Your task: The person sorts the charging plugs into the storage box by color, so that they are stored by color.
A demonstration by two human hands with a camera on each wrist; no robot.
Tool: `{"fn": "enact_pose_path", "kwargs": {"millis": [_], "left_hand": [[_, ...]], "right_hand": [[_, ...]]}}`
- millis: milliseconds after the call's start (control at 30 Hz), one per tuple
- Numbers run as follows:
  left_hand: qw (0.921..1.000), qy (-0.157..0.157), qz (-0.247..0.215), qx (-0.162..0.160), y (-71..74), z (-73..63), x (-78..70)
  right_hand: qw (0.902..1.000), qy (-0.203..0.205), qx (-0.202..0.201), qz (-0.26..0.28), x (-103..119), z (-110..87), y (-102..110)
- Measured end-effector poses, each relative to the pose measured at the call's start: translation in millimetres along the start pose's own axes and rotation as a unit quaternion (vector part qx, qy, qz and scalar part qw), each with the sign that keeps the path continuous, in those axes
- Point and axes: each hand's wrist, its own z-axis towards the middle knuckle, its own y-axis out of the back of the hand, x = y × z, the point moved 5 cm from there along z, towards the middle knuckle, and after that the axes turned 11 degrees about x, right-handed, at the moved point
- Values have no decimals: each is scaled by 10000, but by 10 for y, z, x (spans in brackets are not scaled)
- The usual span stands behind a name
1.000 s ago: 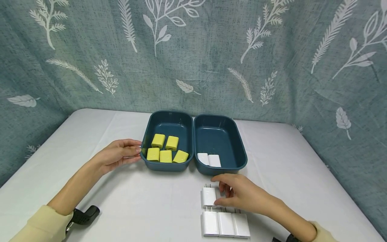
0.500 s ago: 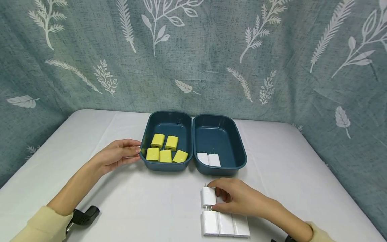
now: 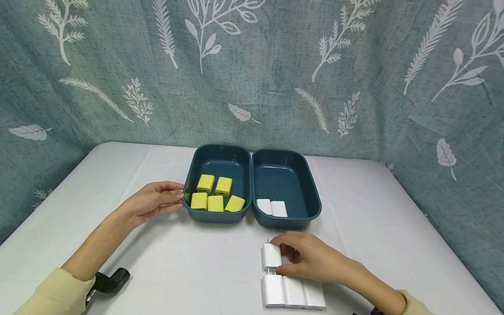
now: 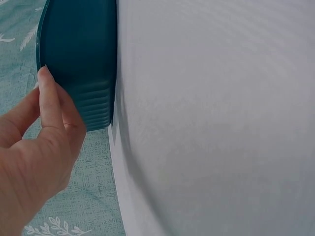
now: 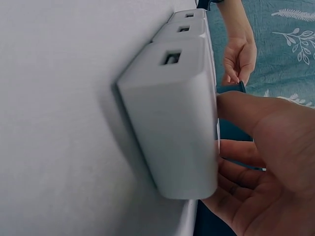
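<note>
With thumb and index finger, my right hand (image 3: 315,258) pinches a white USB wall charger (image 3: 271,257) lengthwise; the charger lies on the white cloth, prongs away from me. The hand partly covers what lies just right of it. Nearer to me, a row of white chargers (image 3: 293,291) lies side by side. My left hand (image 3: 159,202) holds the left rim of a dark blue box (image 3: 222,217), thumb against the rim in the left wrist view. Several yellow chargers (image 3: 207,203) lie in that box. Two white chargers (image 3: 279,208) lie in the right box (image 3: 289,222).
Both boxes stand side by side at the table's far edge, before a green leaf-patterned curtain (image 3: 271,105). A black wrist strap mount (image 3: 112,281) sits by the left sleeve. A white cloth (image 3: 189,267) covers the table.
My right hand has moved slightly left and closed its thumb and index finger on the white charger, then stayed still. The left hand and both boxes have kept their places.
</note>
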Motion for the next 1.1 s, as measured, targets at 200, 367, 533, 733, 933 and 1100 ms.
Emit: {"fn": "enact_pose_path", "kwargs": {"millis": [200,367,533,733,933,1100], "left_hand": [[10000,-12,-48,30,1,1,10],[10000,-7,-76,46,-6,-5,1],[10000,-24,-40,71,-20,-5,-15],[10000,28,-37,21,-12,-8,-21],[10000,10,-17,29,-1,-5,-12],[10000,-10,-5,57,-7,-1,-8]], "right_hand": [[9998,122,-128,73,-11,-10,0],[9995,201,-241,104,-22,-22,8],[9991,183,-336,164,-24,-40,24],[9987,144,-463,160,-8,-71,74],[9978,298,-599,-21,20,-107,142],[9972,437,-606,-34,41,-119,188]]}}
